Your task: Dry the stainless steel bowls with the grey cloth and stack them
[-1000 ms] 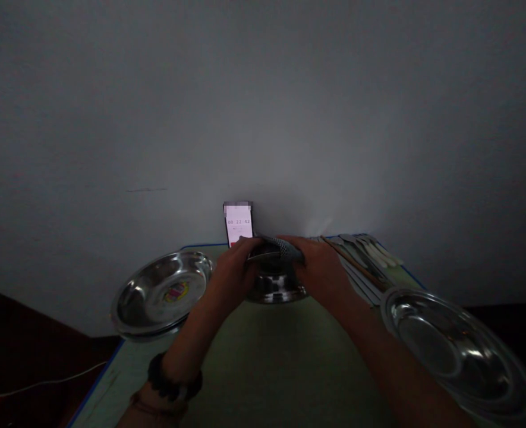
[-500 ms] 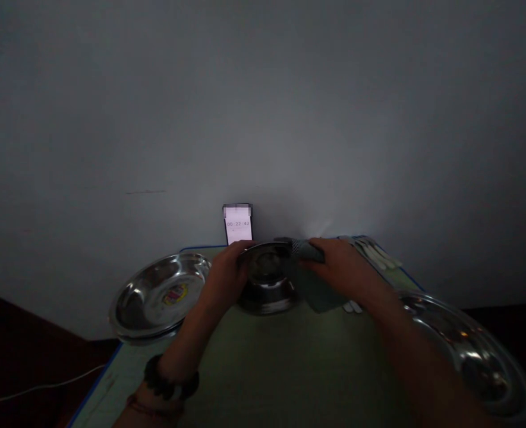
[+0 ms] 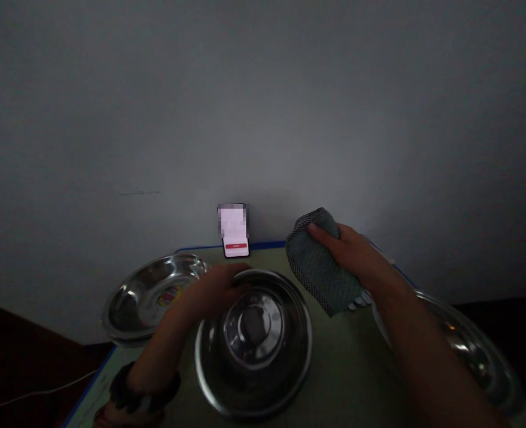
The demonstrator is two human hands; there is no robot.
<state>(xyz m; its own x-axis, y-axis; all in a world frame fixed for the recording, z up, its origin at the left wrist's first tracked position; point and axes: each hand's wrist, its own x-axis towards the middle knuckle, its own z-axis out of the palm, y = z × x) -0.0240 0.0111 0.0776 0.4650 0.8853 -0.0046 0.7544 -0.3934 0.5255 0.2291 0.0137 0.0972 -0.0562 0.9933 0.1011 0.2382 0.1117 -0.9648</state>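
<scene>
A shiny steel bowl (image 3: 284,368) is at the centre, its inside facing up toward me. My left hand (image 3: 224,291) grips its far left rim, with the thumb on the inner side and the other fingers mostly hidden. To the right and apart from the bowl, my right hand (image 3: 343,246) is closed on a grey-green cloth (image 3: 318,267) with a checked edge. The cloth hangs folded from the fingers, near the wall.
Steel basins (image 3: 133,297) are stacked on the table's left, the top one with a colourful label. Another large steel basin (image 3: 476,356) sits at the right, partly behind my forearm. A lit phone (image 3: 236,232) leans against the wall (image 3: 263,119). The table (image 3: 334,380) has blue edging.
The bowl has come nearer and tipped so its inside shows. My right hand has lifted the cloth off the bowl's rim, up and to the right. The phone's lower part is now uncovered.
</scene>
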